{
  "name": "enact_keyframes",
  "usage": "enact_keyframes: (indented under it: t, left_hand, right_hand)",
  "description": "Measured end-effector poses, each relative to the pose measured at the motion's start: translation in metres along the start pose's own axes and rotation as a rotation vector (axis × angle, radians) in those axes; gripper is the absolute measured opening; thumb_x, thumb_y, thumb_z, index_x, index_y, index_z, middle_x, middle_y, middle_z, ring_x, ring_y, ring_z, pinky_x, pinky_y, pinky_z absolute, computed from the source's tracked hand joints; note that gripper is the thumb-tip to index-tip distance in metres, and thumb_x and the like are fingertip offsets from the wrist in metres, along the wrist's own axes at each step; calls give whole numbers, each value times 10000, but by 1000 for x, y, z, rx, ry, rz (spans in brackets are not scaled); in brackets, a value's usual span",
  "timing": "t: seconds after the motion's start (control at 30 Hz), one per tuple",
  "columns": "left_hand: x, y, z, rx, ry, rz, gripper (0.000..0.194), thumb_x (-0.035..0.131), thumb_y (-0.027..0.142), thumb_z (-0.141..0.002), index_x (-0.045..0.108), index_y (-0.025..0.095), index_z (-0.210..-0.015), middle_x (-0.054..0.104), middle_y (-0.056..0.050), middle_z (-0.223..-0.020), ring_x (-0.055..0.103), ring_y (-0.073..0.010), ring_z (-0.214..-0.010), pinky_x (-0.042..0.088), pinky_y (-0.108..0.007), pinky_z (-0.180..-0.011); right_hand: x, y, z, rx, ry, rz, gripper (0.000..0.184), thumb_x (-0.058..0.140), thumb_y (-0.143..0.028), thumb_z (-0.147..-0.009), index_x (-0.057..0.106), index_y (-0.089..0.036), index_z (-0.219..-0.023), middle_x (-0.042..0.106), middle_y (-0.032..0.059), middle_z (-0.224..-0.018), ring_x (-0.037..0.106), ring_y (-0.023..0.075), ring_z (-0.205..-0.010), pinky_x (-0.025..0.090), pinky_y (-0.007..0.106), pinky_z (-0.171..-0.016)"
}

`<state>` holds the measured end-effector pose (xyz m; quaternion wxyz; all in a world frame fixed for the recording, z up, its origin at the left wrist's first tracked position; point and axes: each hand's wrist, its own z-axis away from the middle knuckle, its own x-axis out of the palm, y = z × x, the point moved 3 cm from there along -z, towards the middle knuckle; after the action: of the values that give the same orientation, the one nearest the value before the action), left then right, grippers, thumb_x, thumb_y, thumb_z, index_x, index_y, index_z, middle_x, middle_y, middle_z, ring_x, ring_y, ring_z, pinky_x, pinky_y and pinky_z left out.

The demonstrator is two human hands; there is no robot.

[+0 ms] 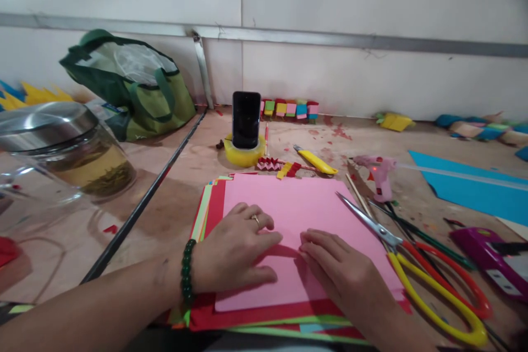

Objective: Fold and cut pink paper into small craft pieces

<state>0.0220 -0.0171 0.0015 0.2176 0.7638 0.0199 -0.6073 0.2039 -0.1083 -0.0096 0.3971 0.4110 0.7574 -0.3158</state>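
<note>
A stack of coloured paper lies on the table with a pink sheet (280, 198) on top and red sheets (214, 198) showing beneath it. My left hand (235, 253), with a ring and a green bead bracelet (187, 272), rests on the left part of the pink sheet, fingers apart and holding nothing visible. On the right part of that sheet is my right hand (338, 264), its fingertips drawn together. Whether anything small is between them is hidden. Close by on the right, scissors (391, 239) with red and yellow handles lie partly over the stack.
Behind the stack are a phone (246, 121) propped on a yellow tape roll (243, 155), a yellow cutter knife (317, 160) and folded paper strips (289, 169). A pink glue gun (379, 173) and purple stapler (487, 258) lie right. Left are a glass jar (91, 168) and green bag (169, 104).
</note>
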Motion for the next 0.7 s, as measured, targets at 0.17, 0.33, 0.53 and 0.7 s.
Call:
enact_keyframes:
  t: [0.17,0.33,0.53,0.7]
  left_hand:
    - [7,3,1,-56,-12,4,276,420,242,-959,645,180,-814,628,-49,-848,538,-180,-795,407,-331,-737]
    - [4,1,7,-192,-35,93,269,464,195,-927,655,173,-739,593,-42,-817,532,-164,-767,397,-289,-684]
    - [-1,-19,5,-369,-94,375,167,564,188,-874,687,191,-762,599,-5,-827,545,-125,-750,395,-241,-684]
    - [0,-33,4,-445,-112,464,211,563,225,-872,609,172,-673,556,16,-738,512,-107,-677,366,-231,-620]
  right_hand:
    - [-1,-2,-3,41,-34,-118,158,514,-104,-867,636,-190,-918,690,78,-963,625,202,-943,576,339,-787]
    - [-7,3,0,12,-85,-159,256,455,-59,-878,630,-177,-1022,696,80,-1005,626,188,-961,579,321,-794]
    - [-11,15,2,166,-121,-269,163,493,-148,-921,637,-213,-959,689,55,-990,642,149,-940,565,248,-789]
    - [-6,26,8,339,-88,-221,96,529,-238,-922,618,-224,-892,668,42,-930,643,155,-866,552,261,-746]
